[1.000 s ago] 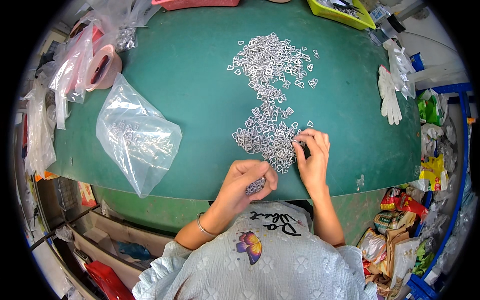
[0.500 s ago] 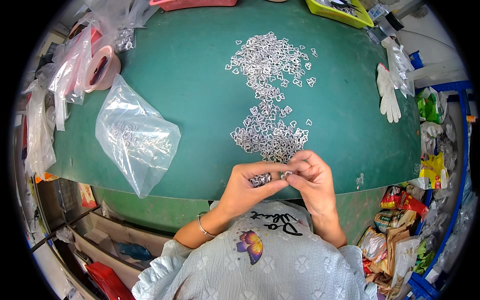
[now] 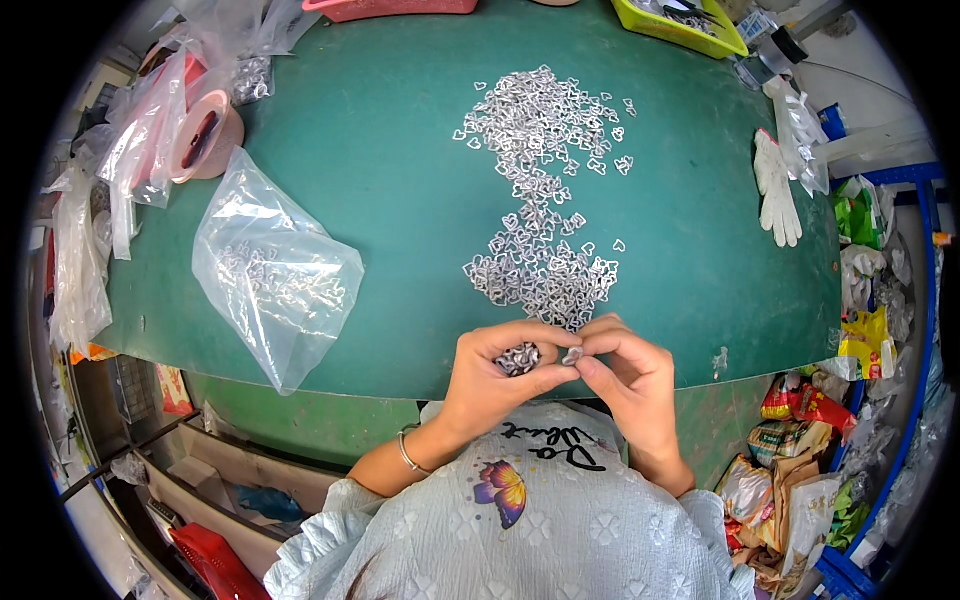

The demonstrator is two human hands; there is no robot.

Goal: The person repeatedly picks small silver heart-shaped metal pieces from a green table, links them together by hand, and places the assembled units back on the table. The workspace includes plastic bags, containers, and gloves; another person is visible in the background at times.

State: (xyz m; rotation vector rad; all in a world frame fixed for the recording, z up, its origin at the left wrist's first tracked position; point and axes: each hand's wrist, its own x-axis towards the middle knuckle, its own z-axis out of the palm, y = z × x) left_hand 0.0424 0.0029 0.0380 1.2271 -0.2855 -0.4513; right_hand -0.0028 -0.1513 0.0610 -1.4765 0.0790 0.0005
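Close to the table's front edge, my left hand (image 3: 487,375) curls around a clump of small silver heart-shaped rings (image 3: 518,359). Its thumb and forefinger tips meet at a single heart-shaped ring (image 3: 572,356). My right hand (image 3: 632,372) pinches at that same ring from the right, thumb and forefinger together. Just beyond both hands lies a heap of heart-shaped rings (image 3: 545,275), which trails away into a second, farther heap (image 3: 535,115). To the left, a clear plastic bag (image 3: 275,280) lies flat with some of the little rings inside.
The table (image 3: 400,200) has a green top. At the left stand a pink bowl (image 3: 215,140) and hanging plastic bags (image 3: 80,260). A white glove (image 3: 776,190) lies at the right. Along the far edge are a red tray (image 3: 390,8) and a yellow-green basket (image 3: 690,30) with tools.
My right hand's fingers have bent in closer around the single ring, and that ring has turned between the fingertips. My left hand stays nearly where it was.
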